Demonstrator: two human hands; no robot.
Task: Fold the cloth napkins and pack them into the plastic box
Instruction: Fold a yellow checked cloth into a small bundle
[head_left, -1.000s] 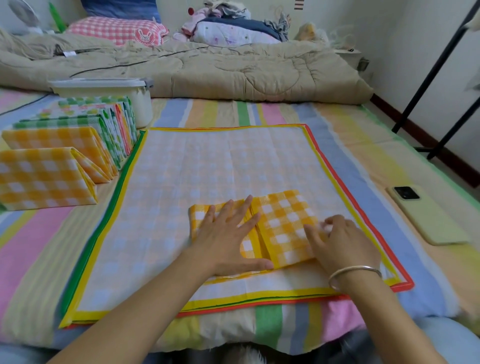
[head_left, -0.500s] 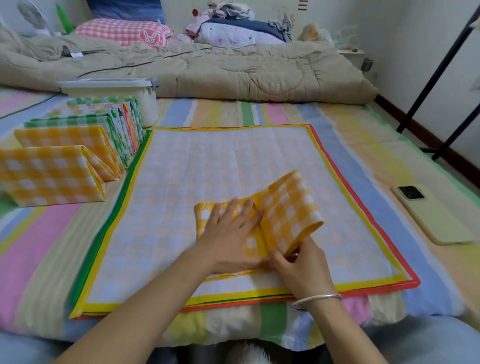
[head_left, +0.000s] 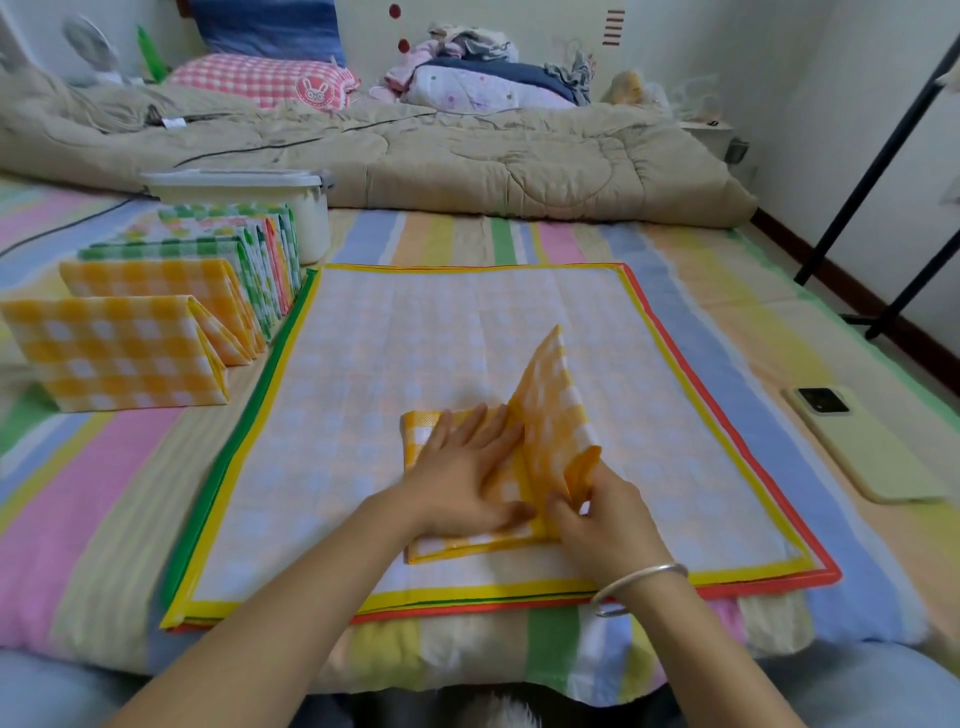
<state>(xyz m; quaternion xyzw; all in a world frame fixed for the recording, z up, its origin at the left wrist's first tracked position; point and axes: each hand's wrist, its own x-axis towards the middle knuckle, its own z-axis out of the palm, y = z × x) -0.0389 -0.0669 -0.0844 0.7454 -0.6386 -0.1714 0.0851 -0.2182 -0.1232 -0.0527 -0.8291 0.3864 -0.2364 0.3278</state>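
**Figure.** We see the yellow checked napkin (head_left: 550, 410) lying on the flat stack of spread napkins (head_left: 415, 332), at about 5 o'clock from the stack's middle and near its front edge. The left hand (head_left: 467, 478) lies flat on the napkin's left half, fingers straight and spread, pressing it down. The right hand (head_left: 608, 519), just beside it at 4 o'clock, pinches the near edge of the right flap between thumb and fingers. That flap stands raised, its far tip pointing to 12 o'clock. The two hands are close together at the thumbs. A silver bracelet (head_left: 639, 582) circles the right wrist.

At 10 o'clock from the hands we find a row of folded napkins (head_left: 119, 353) on the striped sheet (head_left: 78, 493), yellow ones nearest and green ones behind. The plastic box (head_left: 234, 195), lid on, sits at 11 o'clock, just behind that row. A phone (head_left: 872, 447) lies camera side up at 3 o'clock, well apart from the stack. A beige quilt (head_left: 467, 156) spans 12 o'clock.
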